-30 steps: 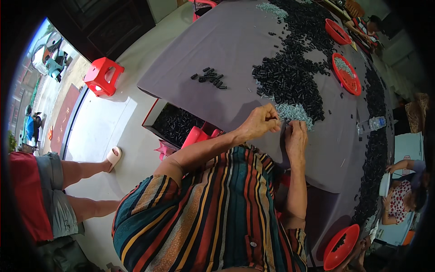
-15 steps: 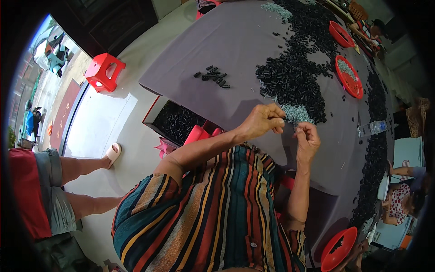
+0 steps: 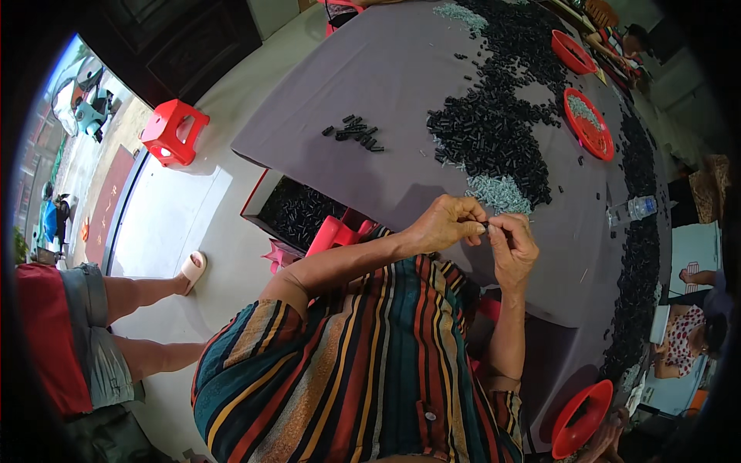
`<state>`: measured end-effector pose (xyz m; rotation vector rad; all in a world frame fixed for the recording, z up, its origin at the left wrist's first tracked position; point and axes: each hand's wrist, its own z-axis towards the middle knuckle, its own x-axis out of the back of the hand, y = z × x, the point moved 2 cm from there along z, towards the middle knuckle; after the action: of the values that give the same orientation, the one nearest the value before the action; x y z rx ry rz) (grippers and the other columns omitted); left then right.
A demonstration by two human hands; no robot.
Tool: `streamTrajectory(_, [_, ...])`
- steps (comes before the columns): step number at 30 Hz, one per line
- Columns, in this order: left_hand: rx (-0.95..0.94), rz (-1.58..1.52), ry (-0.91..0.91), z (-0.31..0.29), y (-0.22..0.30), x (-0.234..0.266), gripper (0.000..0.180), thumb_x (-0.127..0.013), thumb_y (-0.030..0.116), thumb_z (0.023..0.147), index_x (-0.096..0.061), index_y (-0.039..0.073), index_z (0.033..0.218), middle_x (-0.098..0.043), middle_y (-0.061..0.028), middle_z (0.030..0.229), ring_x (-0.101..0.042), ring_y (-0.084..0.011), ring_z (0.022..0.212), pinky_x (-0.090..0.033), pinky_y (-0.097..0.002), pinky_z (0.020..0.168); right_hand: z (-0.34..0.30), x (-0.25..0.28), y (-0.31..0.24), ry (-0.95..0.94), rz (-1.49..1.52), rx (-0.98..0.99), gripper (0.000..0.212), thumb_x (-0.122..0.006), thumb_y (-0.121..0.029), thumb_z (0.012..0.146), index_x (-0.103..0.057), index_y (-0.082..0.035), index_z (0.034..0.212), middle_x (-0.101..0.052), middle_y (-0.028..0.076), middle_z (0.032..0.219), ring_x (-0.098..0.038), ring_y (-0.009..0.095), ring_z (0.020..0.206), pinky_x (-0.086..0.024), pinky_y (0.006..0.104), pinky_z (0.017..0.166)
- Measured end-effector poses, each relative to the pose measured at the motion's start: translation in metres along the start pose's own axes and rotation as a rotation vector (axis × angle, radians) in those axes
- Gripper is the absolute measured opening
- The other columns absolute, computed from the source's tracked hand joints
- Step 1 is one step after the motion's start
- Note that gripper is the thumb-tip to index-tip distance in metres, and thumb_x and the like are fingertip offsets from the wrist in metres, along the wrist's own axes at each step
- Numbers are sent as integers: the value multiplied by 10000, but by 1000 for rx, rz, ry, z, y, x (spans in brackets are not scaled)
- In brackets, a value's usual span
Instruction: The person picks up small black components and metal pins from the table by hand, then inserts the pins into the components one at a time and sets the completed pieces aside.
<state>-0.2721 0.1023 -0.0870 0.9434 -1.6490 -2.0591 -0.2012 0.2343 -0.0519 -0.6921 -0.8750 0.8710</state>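
Observation:
My left hand [image 3: 449, 224] is closed in a pinch over the near edge of the table, with a tiny black piece [image 3: 485, 226] showing at its fingertips. Against it comes my right hand [image 3: 513, 245], its thumb and fingers pinched together; what it holds is too small to make out. Just beyond both hands lies a heap of small pale, clear-looking pieces [image 3: 498, 193]. It borders a large pile of short black cylinders [image 3: 490, 127]. To the left, a small group of black cylinders [image 3: 355, 133] rests apart on the grey cloth.
Below the table's left edge stands an open box [image 3: 297, 208] full of black cylinders, beside a red stool [image 3: 332, 235]. Red bowls [image 3: 588, 127] and a clear bottle [image 3: 633, 209] sit to the right. A person [image 3: 116, 339] stands at left; others work across the table.
My hands have come together, the right moving left until its fingertips meet the left's. A dark piece now shows between them. The view has shifted slightly.

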Motion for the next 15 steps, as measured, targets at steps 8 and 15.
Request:
streamTrajectory(8, [37, -59, 24, 0, -6, 1, 63, -546, 19, 836, -544, -32, 873, -591, -78, 727, -601, -130, 640, -505, -245, 588, -1, 3, 1, -52, -134, 66, 124, -568, 18, 763, -622, -11, 871, -584, 79, 820, -552, 154, 718, -433, 246, 629])
streamTrajectory(15, [132, 1, -10, 0, -11, 0, 56, -562, 54, 821, -555, 4, 845, -601, -62, 720, -608, -119, 641, -477, -229, 576, 10, 67, 109, 293, -524, -331, 113, -576, -47, 771, -621, -9, 868, -584, 128, 773, -565, 252, 726, -443, 327, 656])
